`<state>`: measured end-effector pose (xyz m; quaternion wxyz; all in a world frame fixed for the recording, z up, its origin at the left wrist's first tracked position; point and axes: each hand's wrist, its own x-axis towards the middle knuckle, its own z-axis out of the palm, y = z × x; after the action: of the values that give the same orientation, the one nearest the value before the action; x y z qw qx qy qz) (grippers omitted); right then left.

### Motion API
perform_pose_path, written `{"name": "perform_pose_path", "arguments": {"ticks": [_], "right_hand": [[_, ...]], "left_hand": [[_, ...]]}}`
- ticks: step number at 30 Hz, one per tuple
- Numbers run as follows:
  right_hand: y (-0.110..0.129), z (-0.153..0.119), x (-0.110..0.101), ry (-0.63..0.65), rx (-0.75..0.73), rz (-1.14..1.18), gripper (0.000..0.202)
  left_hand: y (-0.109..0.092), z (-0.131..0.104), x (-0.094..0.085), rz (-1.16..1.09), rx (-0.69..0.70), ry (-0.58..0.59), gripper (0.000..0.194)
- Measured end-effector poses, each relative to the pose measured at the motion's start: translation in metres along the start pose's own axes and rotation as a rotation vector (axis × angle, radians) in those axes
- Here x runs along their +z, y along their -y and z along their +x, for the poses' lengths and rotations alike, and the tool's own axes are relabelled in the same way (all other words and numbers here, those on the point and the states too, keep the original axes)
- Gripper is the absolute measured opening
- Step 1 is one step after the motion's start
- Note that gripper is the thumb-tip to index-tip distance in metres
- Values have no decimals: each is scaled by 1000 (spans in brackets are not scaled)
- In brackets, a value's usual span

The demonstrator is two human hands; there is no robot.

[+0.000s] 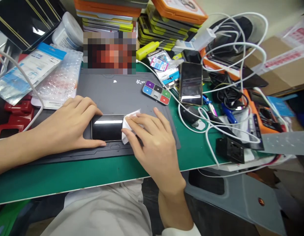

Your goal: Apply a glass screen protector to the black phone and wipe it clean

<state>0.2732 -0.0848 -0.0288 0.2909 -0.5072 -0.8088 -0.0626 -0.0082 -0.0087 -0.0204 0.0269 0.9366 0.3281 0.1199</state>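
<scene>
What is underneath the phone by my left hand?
The phone lies on a dark gray mat, itself on the green tabletop. The mat directly beneath the phone is covered and cannot be seen.

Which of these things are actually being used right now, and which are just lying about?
In use:
- smartphone, braced by the left hand
- white wipe, held on it by the right hand
- dark grey mat underneath

Apparently just lying about:
- second smartphone
- panel of coloured squares
- yellow-handled tool
- white tub
- bubble wrap
</scene>
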Motion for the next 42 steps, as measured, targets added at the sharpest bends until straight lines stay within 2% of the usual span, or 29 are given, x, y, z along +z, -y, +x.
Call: {"name": "perform_pose_path", "arguments": {"ticks": [4, 7, 10, 13, 15, 18, 21, 24, 27, 34, 39, 42], "right_hand": [[1, -7, -5, -27, 17, -24, 15], [3, -16, -3, -65, 12, 5, 8], [-4, -28, -4, -97, 9, 69, 16], [-20, -38, -14, -77, -5, 185, 22], [-34, -40, -23, -51, 51, 232, 20], [-53, -36, -30, -96, 247, 119, 17], [-62, -30, -20, -154, 366, 47, 23], [-63, -29, -4, -160, 394, 88, 25], [-62, -32, 3, -154, 397, 95, 24], [-61, -36, 2, -157, 324, 30, 24], [-62, -36, 1, -154, 368, 84, 23], [-61, -35, 0, -162, 374, 103, 22]], "left_hand": [[-2, 0, 1, -56, -46, 18, 77], [-1, 0, 0, -51, -26, 28, 82], [0, -1, 0, -32, 1, 28, 81], [0, -2, -1, -34, 10, 14, 72], [0, -1, -1, -42, 20, 1, 66], [-1, -1, -4, -55, 46, -16, 63], [-2, 1, -7, -47, 90, 9, 61], [-4, 1, -13, 30, 163, 26, 52], [-6, 0, -19, 116, 230, -16, 44], [-6, 0, -25, 263, 381, -96, 47], [-8, 0, -27, 308, 408, -84, 49], [-9, -2, -28, 266, 403, -71, 62]]}}
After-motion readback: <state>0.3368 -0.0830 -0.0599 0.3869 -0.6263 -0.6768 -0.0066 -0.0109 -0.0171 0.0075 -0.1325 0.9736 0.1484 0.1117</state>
